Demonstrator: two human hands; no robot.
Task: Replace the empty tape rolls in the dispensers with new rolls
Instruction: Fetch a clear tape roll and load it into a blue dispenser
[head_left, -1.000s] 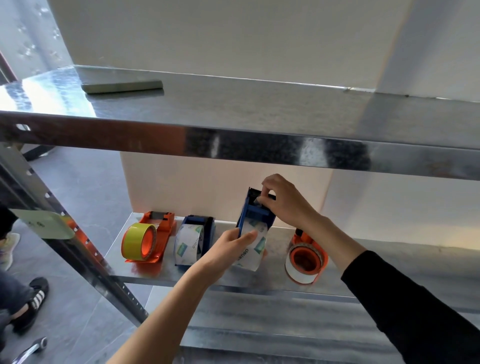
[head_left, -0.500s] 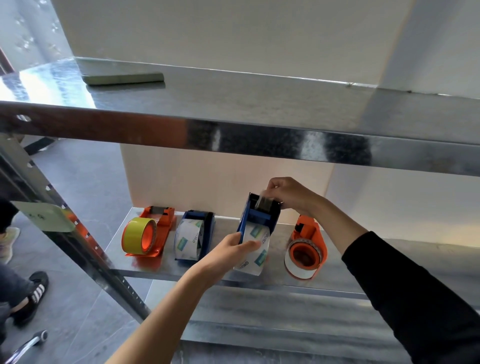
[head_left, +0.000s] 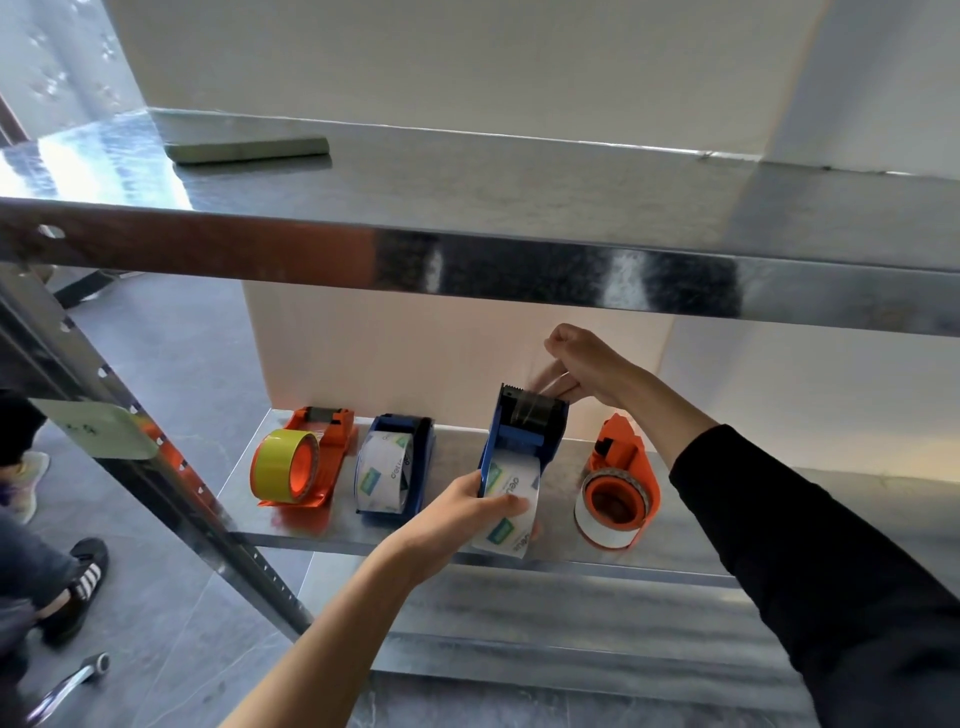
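A metal lower shelf (head_left: 457, 452) carries four tape dispensers in a row. Well left of the left hand's fingers (head_left: 511, 503) sits an orange dispenser (head_left: 306, 457) with a yellow roll; just left of them, a blue dispenser (head_left: 397, 465) with a printed white roll. Under those fingers, a second blue dispenser (head_left: 524, 431) tilts up. Right of them stands an orange dispenser (head_left: 621, 483). The upper shelf (head_left: 519, 182) bears a flat grey-green bar (head_left: 247, 149).

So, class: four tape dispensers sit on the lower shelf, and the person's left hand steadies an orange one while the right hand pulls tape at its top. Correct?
Not quite. The head view shows the left hand steadying a blue dispenser, not an orange one. The right hand does pull tape at its top, and four dispensers sit on the lower shelf.
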